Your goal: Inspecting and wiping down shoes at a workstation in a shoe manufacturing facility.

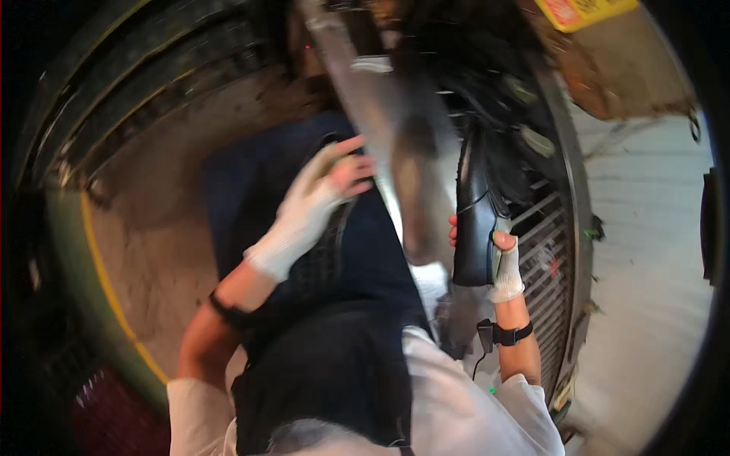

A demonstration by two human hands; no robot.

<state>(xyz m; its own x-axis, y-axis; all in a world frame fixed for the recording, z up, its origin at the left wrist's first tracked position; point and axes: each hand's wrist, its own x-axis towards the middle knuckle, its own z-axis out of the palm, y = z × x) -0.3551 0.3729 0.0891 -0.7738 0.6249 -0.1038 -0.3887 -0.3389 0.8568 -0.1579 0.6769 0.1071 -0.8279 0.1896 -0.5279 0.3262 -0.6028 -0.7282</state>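
A black leather shoe (476, 220) is upright lengthwise in my right hand (507, 262), with its toe end nearest me. My right thumb presses the near side, and fingertips show past the far edge. My left hand (319, 182), in a white fingerless glove, is curled over my lap with its bare fingertips bent. Under it lies a dark, ridged shape that looks like a second black shoe (319, 254). This blends into my dark apron, so its outline is hard to make out. The two hands are apart.
A metal-barred rack (544, 266) stands on the right, with several dark shoes (506, 114) at its far end. A blurred metal surface (380, 106) runs away ahead. To the right is a white surface (646, 251); far right, a brown box (623, 76) with a yellow sign (585, 11).
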